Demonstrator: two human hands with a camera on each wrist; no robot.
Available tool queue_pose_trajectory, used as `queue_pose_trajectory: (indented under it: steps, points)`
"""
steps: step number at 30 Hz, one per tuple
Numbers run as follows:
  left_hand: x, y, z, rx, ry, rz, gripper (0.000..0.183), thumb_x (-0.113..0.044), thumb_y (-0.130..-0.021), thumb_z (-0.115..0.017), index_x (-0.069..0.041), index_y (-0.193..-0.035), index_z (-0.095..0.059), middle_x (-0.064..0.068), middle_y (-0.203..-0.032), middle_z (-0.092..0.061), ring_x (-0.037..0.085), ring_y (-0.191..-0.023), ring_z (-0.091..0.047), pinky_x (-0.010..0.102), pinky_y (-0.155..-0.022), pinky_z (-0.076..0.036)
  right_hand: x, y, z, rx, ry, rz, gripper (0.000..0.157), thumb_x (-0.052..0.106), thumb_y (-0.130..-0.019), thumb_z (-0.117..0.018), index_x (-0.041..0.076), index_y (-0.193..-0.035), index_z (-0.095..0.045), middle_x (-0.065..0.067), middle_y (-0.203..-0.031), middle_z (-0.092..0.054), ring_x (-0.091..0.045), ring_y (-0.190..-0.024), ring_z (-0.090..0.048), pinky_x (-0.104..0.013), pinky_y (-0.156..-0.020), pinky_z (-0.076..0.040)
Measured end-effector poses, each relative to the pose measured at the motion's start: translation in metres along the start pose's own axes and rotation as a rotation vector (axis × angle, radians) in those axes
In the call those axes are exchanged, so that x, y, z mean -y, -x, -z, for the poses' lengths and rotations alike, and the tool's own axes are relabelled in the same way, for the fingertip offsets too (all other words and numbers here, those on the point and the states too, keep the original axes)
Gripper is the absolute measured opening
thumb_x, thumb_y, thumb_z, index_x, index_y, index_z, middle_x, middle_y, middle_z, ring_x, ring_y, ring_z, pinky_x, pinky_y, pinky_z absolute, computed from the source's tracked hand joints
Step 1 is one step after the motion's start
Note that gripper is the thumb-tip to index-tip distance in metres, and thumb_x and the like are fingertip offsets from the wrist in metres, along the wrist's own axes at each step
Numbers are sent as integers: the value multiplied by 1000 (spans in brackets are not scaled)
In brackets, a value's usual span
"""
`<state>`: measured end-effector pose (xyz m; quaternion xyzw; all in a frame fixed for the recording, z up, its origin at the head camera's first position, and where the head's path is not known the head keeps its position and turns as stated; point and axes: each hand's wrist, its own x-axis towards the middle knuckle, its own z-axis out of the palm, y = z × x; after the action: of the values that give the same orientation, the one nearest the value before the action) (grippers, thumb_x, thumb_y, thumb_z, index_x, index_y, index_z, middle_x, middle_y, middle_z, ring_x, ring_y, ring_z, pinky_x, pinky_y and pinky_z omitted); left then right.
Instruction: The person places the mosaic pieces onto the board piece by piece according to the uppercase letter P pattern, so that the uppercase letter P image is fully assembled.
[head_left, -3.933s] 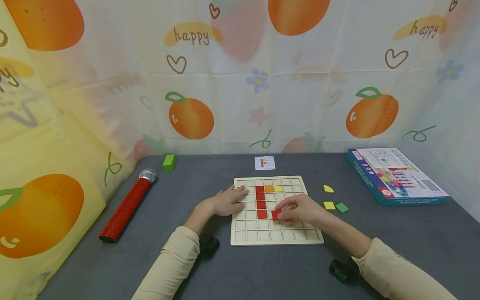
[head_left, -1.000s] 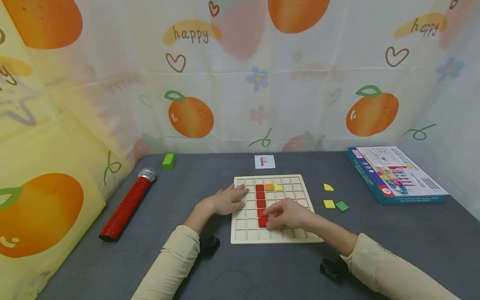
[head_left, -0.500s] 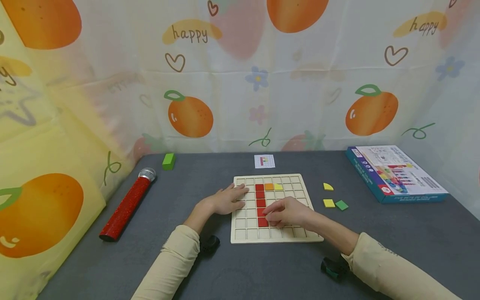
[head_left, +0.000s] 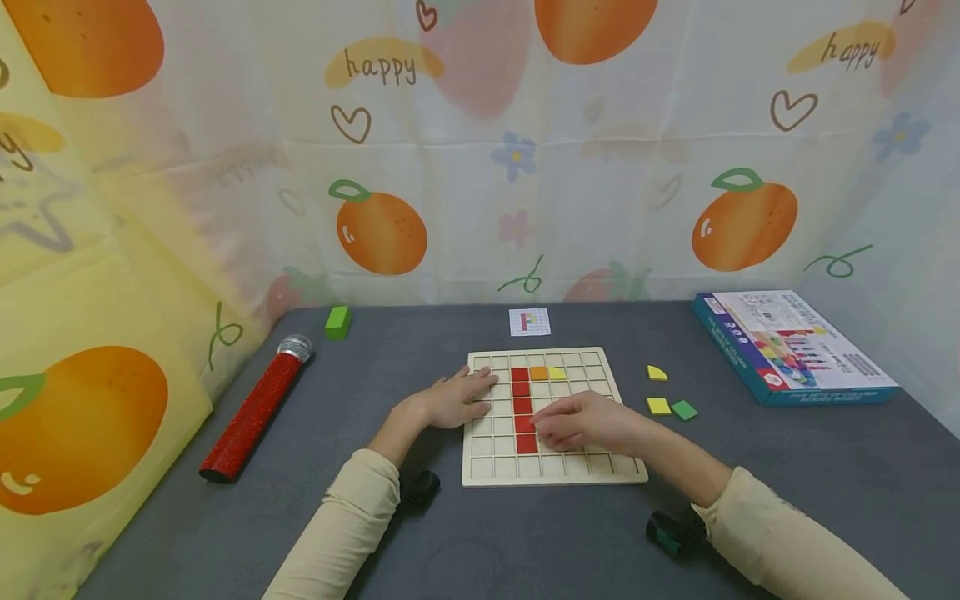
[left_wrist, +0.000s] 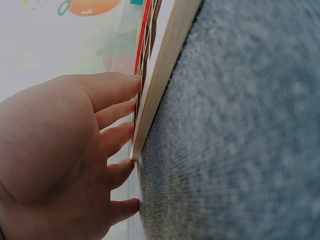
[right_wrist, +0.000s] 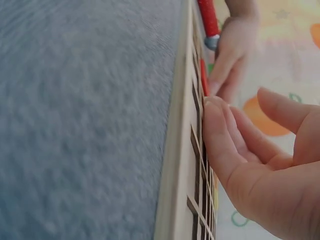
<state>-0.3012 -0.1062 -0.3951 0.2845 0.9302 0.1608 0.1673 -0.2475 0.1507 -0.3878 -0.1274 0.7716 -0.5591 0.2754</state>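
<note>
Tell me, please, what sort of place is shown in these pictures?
It looks like an indoor tabletop play area, judging by the wooden grid board with coloured tiles, the printed game box and the fruit-patterned curtain behind the table.

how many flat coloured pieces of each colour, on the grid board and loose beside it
Red pieces: 5
Orange piece: 1
Yellow pieces: 3
Green piece: 1
Total: 10 in sight; the right hand covers part of the board.
</note>
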Motion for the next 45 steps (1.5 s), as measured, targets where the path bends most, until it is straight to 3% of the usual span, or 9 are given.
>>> queue_pose_trajectory:
  steps: [7,12,24,36,45]
  points:
    - [-1,2,2,2,18,-27,55,-27,-102,-46,-9,-151,-29,11,-157,-18,36,-143,-6,59,-108,-11,-4,7,19,37,-216,4,45,17,-96,-60,-11,-129,-52,-18,-110,-66,-21,-95,-64,-35,-87,-50]
    - [-2,4,3,4,23,-28,55,-27,-102,-46,-9,-151,-29,11,-157,-17,36,-143,-6,60,-108,-10,-8,12,33,51,-303,39,46,13,-99,-54,-16,-133,-44,-18,-111,-65,-22,-97,-64,-36,-91,-47]
    - [-2,5,2,3,26,-28,54,-26,-102,-46,-10,-151,-29,11,-157,-18,35,-143,-7,59,-108,-10,-13,23,57,11,-342,35,51,13,-101,-49,-18,-139,-33,-20,-123,-60,-22,-106,-62,-38,-93,-46]
    - [-2,5,2,-1,17,-36,54,-25,-102,-45,-9,-151,-29,11,-156,-18,35,-143,-7,60,-108,-11,-17,31,78,-38,-397,39,53,11,-102,-46,-18,-141,-26,-17,-118,-62,-24,-107,-62,-39,-95,-43]
    - [-3,5,3,1,20,-36,54,-25,-102,-45,-8,-151,-29,12,-156,-18,35,-143,-7,60,-108,-11,-25,34,95,-58,-412,68,49,12,-102,-47,-17,-140,-32,-14,-117,-63,-24,-109,-61,-39,-96,-41]
